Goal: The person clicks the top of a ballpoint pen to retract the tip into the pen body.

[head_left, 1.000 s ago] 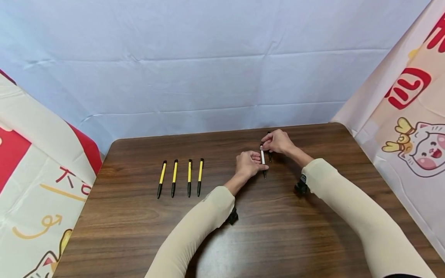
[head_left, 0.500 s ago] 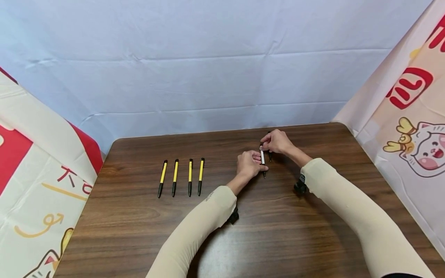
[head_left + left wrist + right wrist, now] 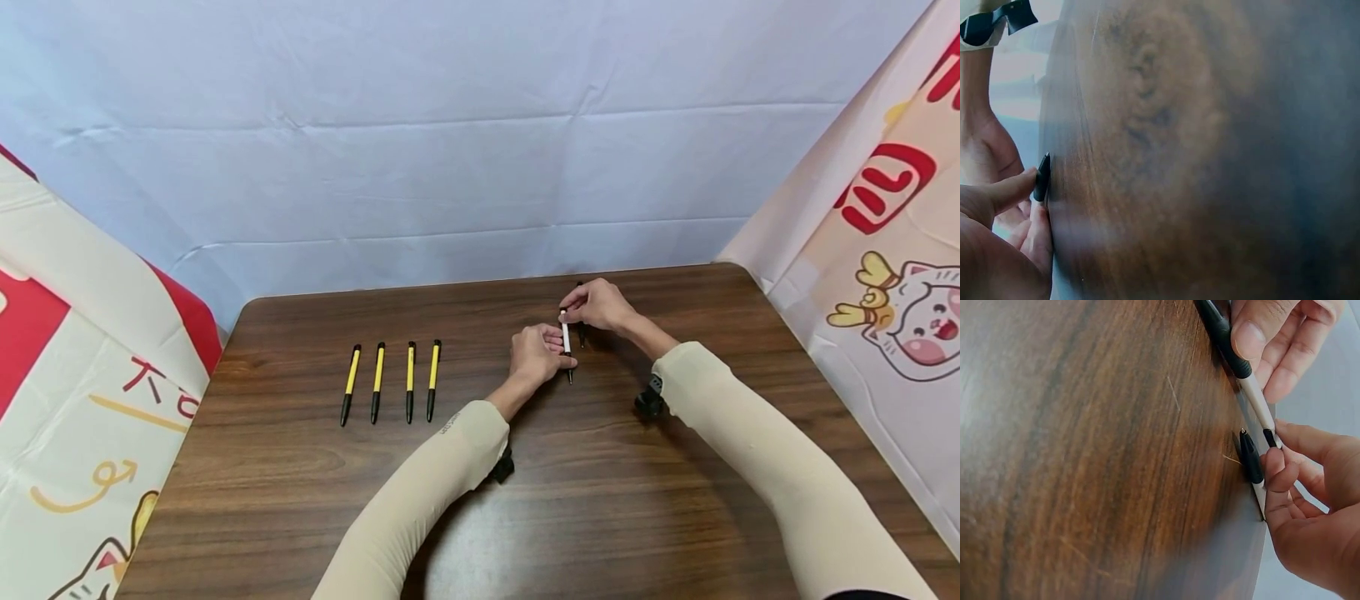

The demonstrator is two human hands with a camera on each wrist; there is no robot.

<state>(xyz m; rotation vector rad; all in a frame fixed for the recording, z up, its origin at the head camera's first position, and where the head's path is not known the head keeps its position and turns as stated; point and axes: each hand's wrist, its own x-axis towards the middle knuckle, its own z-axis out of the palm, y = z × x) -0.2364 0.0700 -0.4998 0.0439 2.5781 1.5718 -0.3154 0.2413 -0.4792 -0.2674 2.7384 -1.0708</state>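
A white pen with a black grip [image 3: 567,337] lies between my two hands, toward the back right of the table. My left hand [image 3: 534,353] pinches it by the black grip, thumb on the near side. At the far end, where the clip is, the fingertips of my right hand [image 3: 598,306] hold the pen. The right wrist view shows the white barrel [image 3: 1257,400] stretched from one hand to the other. A second pen with a black grip [image 3: 1250,456] lies on the table just beside it, partly hidden by my right fingers.
Several yellow pens with black grips [image 3: 410,383] lie in a row on the left of the wooden table [image 3: 600,500], tips toward me. A pale cloth [image 3: 450,167] hangs behind the table's back edge, and printed cloths [image 3: 885,333] hang at both sides.
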